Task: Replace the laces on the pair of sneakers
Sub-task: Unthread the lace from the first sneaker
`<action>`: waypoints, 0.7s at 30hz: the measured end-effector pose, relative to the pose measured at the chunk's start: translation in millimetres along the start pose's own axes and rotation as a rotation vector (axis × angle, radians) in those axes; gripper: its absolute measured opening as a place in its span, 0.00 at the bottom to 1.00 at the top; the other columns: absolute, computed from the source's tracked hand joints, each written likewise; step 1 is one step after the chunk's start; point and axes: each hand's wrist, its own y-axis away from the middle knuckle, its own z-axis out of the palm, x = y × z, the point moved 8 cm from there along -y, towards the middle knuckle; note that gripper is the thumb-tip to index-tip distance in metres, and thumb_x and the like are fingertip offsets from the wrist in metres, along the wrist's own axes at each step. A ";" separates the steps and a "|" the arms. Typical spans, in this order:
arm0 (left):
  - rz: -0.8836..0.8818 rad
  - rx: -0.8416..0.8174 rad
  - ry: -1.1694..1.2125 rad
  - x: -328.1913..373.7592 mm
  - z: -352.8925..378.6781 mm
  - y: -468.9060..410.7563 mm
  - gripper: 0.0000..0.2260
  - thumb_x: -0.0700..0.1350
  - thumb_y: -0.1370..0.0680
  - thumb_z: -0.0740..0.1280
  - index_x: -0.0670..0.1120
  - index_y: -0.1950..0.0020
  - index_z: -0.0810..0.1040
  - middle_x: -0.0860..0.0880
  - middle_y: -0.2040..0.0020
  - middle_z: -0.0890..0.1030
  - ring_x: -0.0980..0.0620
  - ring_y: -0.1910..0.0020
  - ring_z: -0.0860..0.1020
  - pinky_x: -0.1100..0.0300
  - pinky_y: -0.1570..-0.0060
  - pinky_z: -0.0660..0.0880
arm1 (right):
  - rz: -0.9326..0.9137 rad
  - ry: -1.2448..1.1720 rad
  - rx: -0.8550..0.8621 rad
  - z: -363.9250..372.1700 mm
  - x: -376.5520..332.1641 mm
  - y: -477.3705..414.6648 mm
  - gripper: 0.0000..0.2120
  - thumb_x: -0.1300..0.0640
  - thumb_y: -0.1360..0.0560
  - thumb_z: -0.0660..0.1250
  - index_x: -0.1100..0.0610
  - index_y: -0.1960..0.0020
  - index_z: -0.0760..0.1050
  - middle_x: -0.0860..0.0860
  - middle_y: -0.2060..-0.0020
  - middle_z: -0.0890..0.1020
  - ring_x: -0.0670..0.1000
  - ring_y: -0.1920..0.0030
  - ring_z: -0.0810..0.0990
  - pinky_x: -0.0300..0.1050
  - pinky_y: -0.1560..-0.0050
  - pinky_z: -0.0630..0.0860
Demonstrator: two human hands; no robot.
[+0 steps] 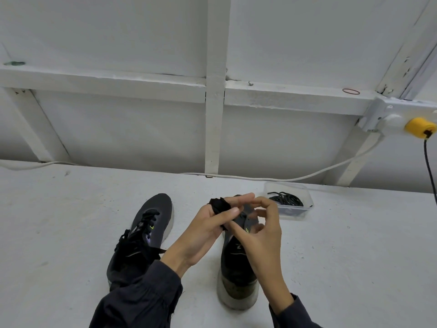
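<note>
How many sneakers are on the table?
2. One dark grey laced sneaker lies on the left; the other dark grey sneaker stands right of it, partly covered by the left hand and right hand.

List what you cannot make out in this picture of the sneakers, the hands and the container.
Head view only:
1. Right sneaker: lacing area hidden behind left hand and right hand.
2. Right hand: whether it pinches anything, hidden by its own curled fingers.
3. Left sneaker: heel covered by the left sleeve.
4. Container: laces tangled, too small to count.
</note>
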 end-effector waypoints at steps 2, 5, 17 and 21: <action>0.012 -0.017 0.062 3.3 3.8 1.0 0.17 0.44 0.19 0.62 0.42 0.30 0.74 0.46 0.30 0.75 0.49 0.29 0.71 0.61 0.32 0.69 | 0.122 -0.220 -0.126 5.6 11.5 -4.3 0.35 0.60 0.38 0.80 0.44 0.37 0.67 0.38 0.44 0.77 0.45 0.45 0.78 0.39 0.54 0.77; -0.006 -0.005 0.076 4.7 6.7 2.1 0.17 0.48 0.19 0.63 0.39 0.36 0.78 0.43 0.36 0.79 0.47 0.35 0.76 0.58 0.36 0.72 | 0.323 -0.706 -0.354 12.8 22.7 -10.7 0.42 0.55 0.36 0.79 0.44 0.29 0.61 0.51 0.33 0.75 0.55 0.35 0.77 0.46 0.45 0.78; -0.237 -0.202 -0.168 -14.5 20.1 9.8 0.40 0.71 0.24 0.43 0.43 0.62 0.83 0.45 0.66 0.81 0.49 0.68 0.76 0.56 0.53 0.74 | 0.319 -0.398 -1.014 35.4 17.8 -17.4 0.26 0.51 0.26 0.72 0.62 0.33 0.73 0.57 0.49 0.81 0.52 0.50 0.83 0.47 0.44 0.76; -0.298 -0.183 -0.216 -26.1 14.8 10.1 0.41 0.72 0.26 0.39 0.48 0.73 0.80 0.45 0.70 0.80 0.48 0.69 0.76 0.53 0.50 0.75 | 0.317 -0.362 -0.996 39.6 18.3 -18.7 0.24 0.49 0.30 0.76 0.61 0.41 0.75 0.56 0.49 0.79 0.55 0.46 0.78 0.49 0.40 0.73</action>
